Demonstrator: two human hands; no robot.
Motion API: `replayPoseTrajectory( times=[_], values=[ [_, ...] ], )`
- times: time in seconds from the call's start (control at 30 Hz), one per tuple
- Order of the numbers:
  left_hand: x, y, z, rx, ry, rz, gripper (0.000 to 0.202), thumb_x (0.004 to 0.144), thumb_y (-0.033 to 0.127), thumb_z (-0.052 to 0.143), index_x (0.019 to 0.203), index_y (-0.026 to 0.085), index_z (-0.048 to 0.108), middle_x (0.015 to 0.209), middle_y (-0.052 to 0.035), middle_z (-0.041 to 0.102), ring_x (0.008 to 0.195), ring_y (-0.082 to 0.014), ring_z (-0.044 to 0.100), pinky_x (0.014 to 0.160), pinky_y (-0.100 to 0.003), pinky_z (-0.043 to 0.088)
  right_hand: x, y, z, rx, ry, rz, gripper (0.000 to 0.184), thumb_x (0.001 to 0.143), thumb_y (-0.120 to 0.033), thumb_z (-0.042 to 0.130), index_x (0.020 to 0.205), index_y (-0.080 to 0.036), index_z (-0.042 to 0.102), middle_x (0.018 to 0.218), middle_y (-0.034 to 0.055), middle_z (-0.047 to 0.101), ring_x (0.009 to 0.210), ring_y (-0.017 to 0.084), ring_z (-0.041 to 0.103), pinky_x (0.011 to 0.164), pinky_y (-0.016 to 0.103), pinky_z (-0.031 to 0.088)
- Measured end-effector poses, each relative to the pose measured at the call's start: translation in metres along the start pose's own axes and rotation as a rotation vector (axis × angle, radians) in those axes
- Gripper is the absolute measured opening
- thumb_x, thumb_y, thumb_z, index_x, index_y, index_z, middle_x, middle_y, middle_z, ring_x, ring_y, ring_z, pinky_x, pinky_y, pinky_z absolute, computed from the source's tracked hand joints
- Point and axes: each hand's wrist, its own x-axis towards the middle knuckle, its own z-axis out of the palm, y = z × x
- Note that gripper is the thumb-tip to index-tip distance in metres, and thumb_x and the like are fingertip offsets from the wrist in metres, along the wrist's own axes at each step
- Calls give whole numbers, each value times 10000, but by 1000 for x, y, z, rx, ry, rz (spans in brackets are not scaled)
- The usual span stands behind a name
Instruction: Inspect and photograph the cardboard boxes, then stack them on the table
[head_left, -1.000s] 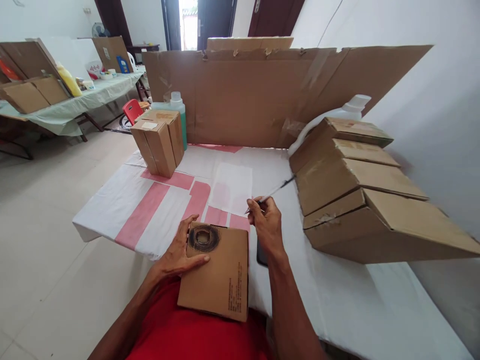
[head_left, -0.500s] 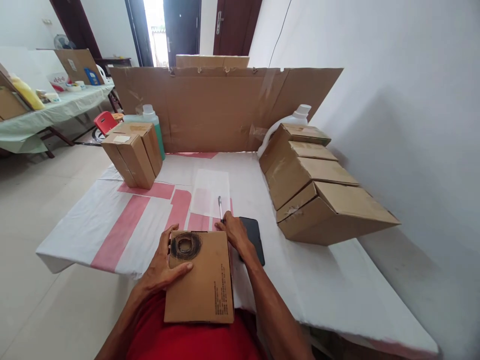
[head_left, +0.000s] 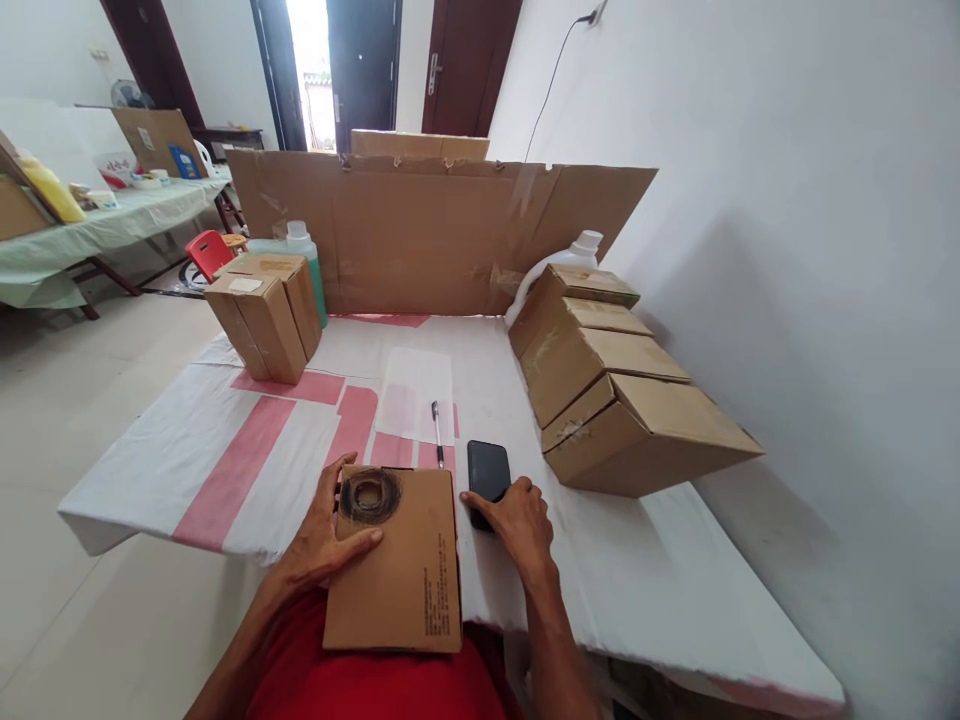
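Note:
My left hand point(head_left: 324, 535) grips the left edge of a flat brown cardboard box point(head_left: 401, 575) that rests on my lap against the table edge. A dark scribbled ring marks its top left. My right hand point(head_left: 514, 518) lies on the near end of a black phone point(head_left: 487, 468) on the white cloth, fingers curled over it. A pen point(head_left: 436, 430) lies loose on the table just beyond the box, touched by neither hand.
A row of closed cardboard boxes point(head_left: 622, 385) lines the right side by the wall. Two upright boxes point(head_left: 266, 310) and a green bottle point(head_left: 304, 255) stand far left. A cardboard screen point(head_left: 435, 235) closes the back, with a white jug point(head_left: 570, 255) before it.
My right hand has set the pen down on the table and drawn back to the phone. The left hand stays on the box. The camera has tilted and shifted.

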Motion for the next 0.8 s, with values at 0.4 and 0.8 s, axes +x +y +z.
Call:
replayPoseTrajectory(
  times=[0.4,0.8],
  values=[
    [-2,-6,-1,-22,14,14,929,802,430,795,1545,279,258,1503,-147,482,1371,-337,527,1165,-555,390,-6,23,-1,830,-142,3,499,722,-585,699,1025,-191,657,940,100,786,901,321,757,785,441,607],
    [3,8,8,-11,4,50,958,742,356,838,1532,260,305,1501,-152,471,1364,-347,528,1178,-544,392,-90,-36,-52,1741,-961,126,631,845,-706,690,1122,-146,780,1099,173,790,945,309,768,787,442,637]
  ],
)
